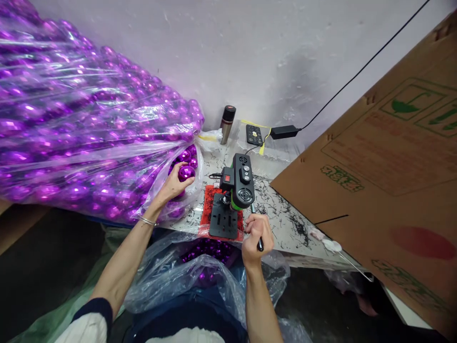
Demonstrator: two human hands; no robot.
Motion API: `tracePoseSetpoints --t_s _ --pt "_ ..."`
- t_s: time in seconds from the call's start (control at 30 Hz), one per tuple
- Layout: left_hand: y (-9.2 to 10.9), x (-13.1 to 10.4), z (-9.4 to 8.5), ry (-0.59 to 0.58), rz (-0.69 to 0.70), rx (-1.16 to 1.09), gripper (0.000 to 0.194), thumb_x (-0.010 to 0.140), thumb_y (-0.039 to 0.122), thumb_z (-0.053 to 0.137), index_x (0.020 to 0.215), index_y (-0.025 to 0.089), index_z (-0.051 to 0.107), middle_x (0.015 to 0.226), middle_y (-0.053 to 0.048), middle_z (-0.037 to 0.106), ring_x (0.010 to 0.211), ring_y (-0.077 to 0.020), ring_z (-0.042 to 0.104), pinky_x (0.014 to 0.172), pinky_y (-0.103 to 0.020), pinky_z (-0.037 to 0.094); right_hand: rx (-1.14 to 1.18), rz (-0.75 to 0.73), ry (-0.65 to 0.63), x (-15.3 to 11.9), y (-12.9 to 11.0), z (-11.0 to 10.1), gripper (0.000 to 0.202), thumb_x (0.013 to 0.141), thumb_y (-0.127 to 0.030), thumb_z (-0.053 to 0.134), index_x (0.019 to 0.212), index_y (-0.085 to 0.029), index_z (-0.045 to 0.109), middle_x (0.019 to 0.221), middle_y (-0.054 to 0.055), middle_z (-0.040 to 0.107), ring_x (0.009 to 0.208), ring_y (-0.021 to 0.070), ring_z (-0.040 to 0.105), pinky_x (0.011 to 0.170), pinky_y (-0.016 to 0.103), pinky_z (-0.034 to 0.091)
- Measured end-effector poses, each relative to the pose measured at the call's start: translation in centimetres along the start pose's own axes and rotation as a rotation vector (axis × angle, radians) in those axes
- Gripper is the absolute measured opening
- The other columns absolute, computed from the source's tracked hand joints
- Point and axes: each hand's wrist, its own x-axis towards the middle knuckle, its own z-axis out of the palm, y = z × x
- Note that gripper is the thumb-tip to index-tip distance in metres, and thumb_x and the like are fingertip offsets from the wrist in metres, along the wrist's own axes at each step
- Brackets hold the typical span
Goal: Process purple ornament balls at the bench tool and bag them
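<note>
My left hand [177, 183] is at the mouth of a big clear plastic bag [143, 143], its fingers curled round a shiny purple bauble [186, 173]. More purple baubles lie just behind it in the bag. In a closed fist, my right hand [257, 236] grips a slim tool with a black handle end [260, 246]; a thin shaft shows above the fist, and its tip is hidden. Between the hands stands a black device [243, 180] with round grilles and buttons, joined to a black slotted plate [223, 220] on a red cloth [207, 209].
A thermos flask [227, 125], a black remote-like pad [254, 135] and a black power adapter [284, 132] with a cable sit by the wall. Black shreds litter the table [274, 228]. A cardboard box [378, 176] stands right. An open plastic bag [203, 267] with purple baubles hangs below the table edge.
</note>
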Motion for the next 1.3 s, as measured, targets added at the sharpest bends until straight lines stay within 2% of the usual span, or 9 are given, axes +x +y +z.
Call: tracePoseSetpoints --t_s 0.2,0.37,0.5,0.63,0.83,0.93,1.07,1.17,1.3 --pt "3.1 -5.6 1.6 -0.129 -0.268 -0.765 0.059 0.084 0.046 0.08 0.133 0.018 0.064 0.112 -0.01 0.077 0.086 -0.0209 0.075 0.078 -0.035 0.065 0.011 0.05 0.032 0.7 -0.5 0.1 0.043 0.111 -0.022 0.047 0.068 -0.024 0.05 0.063 -0.003 0.053 0.066 0.0145 0.061 0.063 0.031 0.044" --pt "3.1 -9.1 4.1 -0.299 -0.486 -1.006 0.039 0.089 0.053 0.071 0.105 0.018 0.072 0.092 -0.009 0.076 0.076 -0.021 0.072 0.069 -0.035 0.064 -0.006 0.073 0.003 1.0 -0.8 -0.1 0.043 0.111 -0.023 0.047 0.069 -0.024 0.05 0.064 -0.003 0.055 0.064 0.014 0.059 0.061 0.032 0.043" --pt "2.1 -10.9 6.6 -0.301 -0.596 -1.101 0.039 0.084 0.054 0.079 0.101 0.019 0.071 0.094 -0.009 0.077 0.076 -0.0199 0.072 0.065 -0.032 0.063 0.01 0.038 -0.014 0.9 -0.8 -0.2 0.041 0.11 -0.019 0.047 0.07 -0.024 0.052 0.065 -0.003 0.055 0.067 0.0142 0.061 0.064 0.031 0.045" --pt "1.7 -12.0 8.9 -0.263 -0.57 -0.961 0.052 0.073 0.043 0.096 0.112 0.02 0.071 0.1 -0.006 0.077 0.074 -0.0146 0.071 0.062 -0.024 0.057 -0.022 0.031 -0.011 0.8 -0.8 -0.2 0.041 0.111 -0.022 0.045 0.07 -0.025 0.052 0.065 -0.003 0.054 0.067 0.0152 0.061 0.064 0.032 0.047" --pt "1.3 -11.6 10.7 -0.229 -0.344 -0.425 0.083 0.077 0.053 0.092 0.147 0.019 0.062 0.085 0.001 0.077 0.067 -0.0184 0.07 0.065 -0.029 0.055 -0.035 0.008 -0.027 0.7 -0.7 -0.3 0.04 0.11 -0.019 0.045 0.071 -0.024 0.052 0.065 -0.003 0.055 0.067 0.0146 0.061 0.062 0.031 0.046" --pt "0.8 -11.4 11.3 -0.226 -0.187 -0.144 0.077 0.083 0.053 0.088 0.147 0.017 0.065 0.079 0.001 0.075 0.071 -0.0233 0.072 0.074 -0.035 0.058 -0.022 -0.015 -0.037 0.6 -0.7 -0.3 0.039 0.109 -0.017 0.045 0.072 -0.024 0.052 0.065 -0.003 0.055 0.066 0.0137 0.061 0.061 0.03 0.045" --pt "0.4 -11.4 11.7 -0.185 0.002 0.083 0.067 0.088 0.051 0.085 0.145 0.022 0.067 0.111 -0.008 0.081 0.094 -0.0296 0.078 0.085 -0.039 0.061 -0.047 -0.022 -0.025 0.6 -0.7 -0.2 0.04 0.109 -0.017 0.045 0.071 -0.025 0.052 0.064 -0.003 0.054 0.064 0.0141 0.061 0.059 0.03 0.045" --pt "0.3 -11.3 11.7 -0.19 0.064 0.195 0.063 0.091 0.05 0.083 0.144 0.023 0.066 0.123 -0.011 0.08 0.106 -0.0328 0.079 0.088 -0.04 0.062 -0.054 -0.008 -0.028 0.6 -0.8 -0.3 0.039 0.109 -0.018 0.045 0.072 -0.025 0.053 0.065 -0.003 0.054 0.064 0.0143 0.06 0.059 0.03 0.045" --pt "0.4 -10.9 11.7 -0.251 0.105 0.265 0.058 0.092 0.047 0.083 0.142 0.023 0.068 0.119 -0.01 0.079 0.105 -0.0333 0.079 0.089 -0.041 0.062 -0.056 -0.001 -0.036 0.5 -0.8 -0.4 0.038 0.109 -0.018 0.045 0.072 -0.024 0.054 0.066 -0.002 0.055 0.064 0.014 0.06 0.058 0.03 0.045"
